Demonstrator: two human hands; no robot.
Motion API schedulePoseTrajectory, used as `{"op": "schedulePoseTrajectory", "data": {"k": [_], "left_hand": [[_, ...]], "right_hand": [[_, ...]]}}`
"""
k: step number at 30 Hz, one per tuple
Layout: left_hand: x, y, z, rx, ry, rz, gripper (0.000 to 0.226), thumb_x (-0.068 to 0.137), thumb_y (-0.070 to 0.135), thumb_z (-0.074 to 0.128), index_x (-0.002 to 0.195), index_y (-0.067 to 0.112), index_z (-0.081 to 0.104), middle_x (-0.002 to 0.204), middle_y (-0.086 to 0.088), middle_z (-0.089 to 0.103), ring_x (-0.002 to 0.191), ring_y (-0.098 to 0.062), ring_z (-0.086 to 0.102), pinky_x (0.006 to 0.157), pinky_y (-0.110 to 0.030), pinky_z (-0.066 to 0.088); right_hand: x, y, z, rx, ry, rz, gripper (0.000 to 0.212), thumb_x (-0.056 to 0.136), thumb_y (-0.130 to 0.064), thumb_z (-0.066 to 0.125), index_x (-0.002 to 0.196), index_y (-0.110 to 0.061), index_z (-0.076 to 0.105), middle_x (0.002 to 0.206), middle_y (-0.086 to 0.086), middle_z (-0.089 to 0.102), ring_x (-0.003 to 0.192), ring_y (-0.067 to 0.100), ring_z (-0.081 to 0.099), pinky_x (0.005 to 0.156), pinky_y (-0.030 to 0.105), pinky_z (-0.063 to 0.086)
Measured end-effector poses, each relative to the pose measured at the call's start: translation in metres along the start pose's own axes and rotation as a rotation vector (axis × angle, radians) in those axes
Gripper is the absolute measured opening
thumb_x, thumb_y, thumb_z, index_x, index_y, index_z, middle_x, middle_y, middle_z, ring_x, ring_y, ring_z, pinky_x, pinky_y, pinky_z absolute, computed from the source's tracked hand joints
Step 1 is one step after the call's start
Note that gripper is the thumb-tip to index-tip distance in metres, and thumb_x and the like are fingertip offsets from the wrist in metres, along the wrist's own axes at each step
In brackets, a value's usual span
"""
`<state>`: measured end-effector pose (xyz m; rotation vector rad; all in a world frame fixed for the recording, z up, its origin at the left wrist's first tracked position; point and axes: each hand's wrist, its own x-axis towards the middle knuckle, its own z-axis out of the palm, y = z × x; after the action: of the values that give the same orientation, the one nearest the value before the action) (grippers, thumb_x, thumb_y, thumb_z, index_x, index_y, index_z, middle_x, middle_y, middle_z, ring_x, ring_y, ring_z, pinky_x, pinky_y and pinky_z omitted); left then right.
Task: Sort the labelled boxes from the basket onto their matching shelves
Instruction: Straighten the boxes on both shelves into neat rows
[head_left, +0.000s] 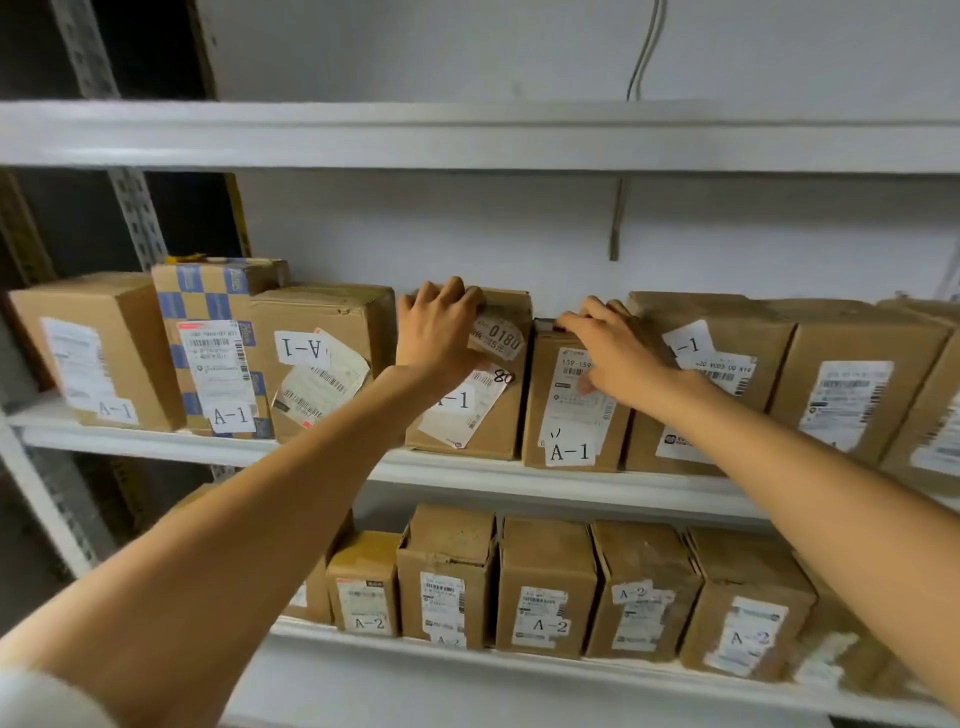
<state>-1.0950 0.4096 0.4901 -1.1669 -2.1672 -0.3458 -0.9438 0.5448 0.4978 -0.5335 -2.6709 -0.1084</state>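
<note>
Presently, A-1 shelf (322, 457), front edge: our left hand (439, 332) clamps the top of one A-1 box (483, 415); our right hand (610, 353) lies spread on the short box (571, 405) alongside. Risk: a push could tip either off. Basket unseen.

White wall (467, 234) — thin cable (644, 52) hanging — dark gap at left.

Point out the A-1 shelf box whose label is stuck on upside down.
The third box from the left: its A-1 label reads inverted; the other readable A-1 labels are upright.
</note>
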Motion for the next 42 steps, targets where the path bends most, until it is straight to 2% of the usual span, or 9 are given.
{"op": "schedulePoseTrajectory", "data": {"k": [5, 10, 13, 17, 21, 24, 27, 29, 42], "left_hand": [[-0.009, -0.009, 0.001, -0.115, 0.005, 0.048, 0.084, 0.076, 0.053, 0.072, 0.145, 0.021, 0.034, 0.140, -0.005, 0.042, 0.129, -0.025, 0.035, 0.113, -0.036, 0.019], [-0.031, -0.061, -0.017, -0.377, 0.097, -0.023, 0.072, 0.085, 0.032, 0.069, 0.145, 0.014, 0.034, 0.140, -0.008, 0.045, 0.126, -0.024, 0.040, 0.105, -0.032, 0.034], [-0.042, -0.112, -0.033, -0.342, 0.183, -0.119, 0.059, 0.088, 0.021, 0.065, 0.140, 0.009, 0.040, 0.135, -0.014, 0.048, 0.122, -0.027, 0.044, 0.103, -0.038, 0.040], [-0.051, -0.186, -0.049, -0.206, 0.167, -0.203, 0.057, 0.087, 0.014, 0.064, 0.139, 0.007, 0.041, 0.131, -0.018, 0.045, 0.121, -0.032, 0.042, 0.100, -0.038, 0.038], [-0.049, -0.248, -0.051, -0.097, 0.010, -0.194, 0.090, 0.083, 0.011, 0.070, 0.153, 0.017, 0.014, 0.153, -0.016, 0.024, 0.141, -0.035, 0.020, 0.114, -0.046, 0.025], [-0.035, -0.277, -0.043, -0.034, -0.123, -0.199, 0.101, 0.084, 0.015, 0.070, 0.154, 0.027, -0.002, 0.161, -0.010, 0.003, 0.147, -0.034, -0.005, 0.116, -0.057, 0.006], [-0.024, -0.290, -0.035, -0.059, -0.173, -0.179, 0.084, 0.083, 0.024, 0.072, 0.151, 0.024, 0.022, 0.152, -0.010, 0.028, 0.139, -0.037, 0.017, 0.110, -0.054, 0.025], [-0.020, -0.292, -0.031, -0.111, -0.106, -0.152, 0.071, 0.081, 0.029, 0.074, 0.141, 0.022, 0.037, 0.137, -0.009, 0.042, 0.126, -0.035, 0.031, 0.103, -0.043, 0.033], [-0.010, -0.283, -0.027, -0.229, -0.016, -0.065, 0.060, 0.080, 0.030, 0.075, 0.134, 0.023, 0.048, 0.131, -0.008, 0.050, 0.121, -0.029, 0.042, 0.106, -0.037, 0.025]], "right_hand": [[0.003, -0.007, 0.004, 0.035, 0.065, -0.005, 0.072, 0.073, -0.019, 0.080, 0.136, -0.013, 0.043, 0.124, 0.008, 0.044, 0.113, 0.025, 0.040, 0.092, 0.038, 0.043], [0.010, -0.056, 0.003, 0.107, 0.305, -0.118, 0.061, 0.076, -0.030, 0.074, 0.128, -0.009, 0.048, 0.118, 0.011, 0.048, 0.106, 0.027, 0.047, 0.080, 0.041, 0.051], [0.024, -0.099, 0.001, 0.062, 0.343, -0.188, 0.057, 0.081, -0.030, 0.071, 0.128, -0.007, 0.049, 0.122, 0.012, 0.049, 0.111, 0.027, 0.044, 0.078, 0.027, 0.038], [0.055, -0.155, 0.006, 0.084, 0.334, -0.252, 0.052, 0.083, -0.028, 0.070, 0.126, -0.007, 0.051, 0.124, 0.011, 0.050, 0.114, 0.027, 0.043, 0.089, 0.034, 0.043], [0.090, -0.208, 0.023, 0.127, 0.229, -0.259, 0.054, 0.082, -0.026, 0.072, 0.128, -0.010, 0.049, 0.125, 0.007, 0.049, 0.116, 0.023, 0.042, 0.096, 0.038, 0.043], [0.112, -0.236, 0.040, 0.098, 0.110, -0.229, 0.079, 0.078, -0.025, 0.077, 0.143, -0.011, 0.035, 0.138, 0.009, 0.043, 0.128, 0.025, 0.038, 0.105, 0.043, 0.040], [0.123, -0.247, 0.049, -0.017, 0.033, -0.167, 0.095, 0.078, -0.034, 0.076, 0.151, -0.016, 0.018, 0.149, 0.009, 0.033, 0.137, 0.026, 0.029, 0.111, 0.042, 0.030], [0.124, -0.248, 0.048, -0.067, 0.045, -0.168, 0.091, 0.077, -0.037, 0.076, 0.149, -0.019, 0.024, 0.145, 0.007, 0.035, 0.133, 0.025, 0.031, 0.107, 0.040, 0.033], [0.114, -0.243, 0.035, -0.111, 0.008, -0.063, 0.087, 0.074, -0.028, 0.080, 0.145, -0.020, 0.031, 0.138, 0.007, 0.037, 0.130, 0.026, 0.031, 0.104, 0.044, 0.032]]}}
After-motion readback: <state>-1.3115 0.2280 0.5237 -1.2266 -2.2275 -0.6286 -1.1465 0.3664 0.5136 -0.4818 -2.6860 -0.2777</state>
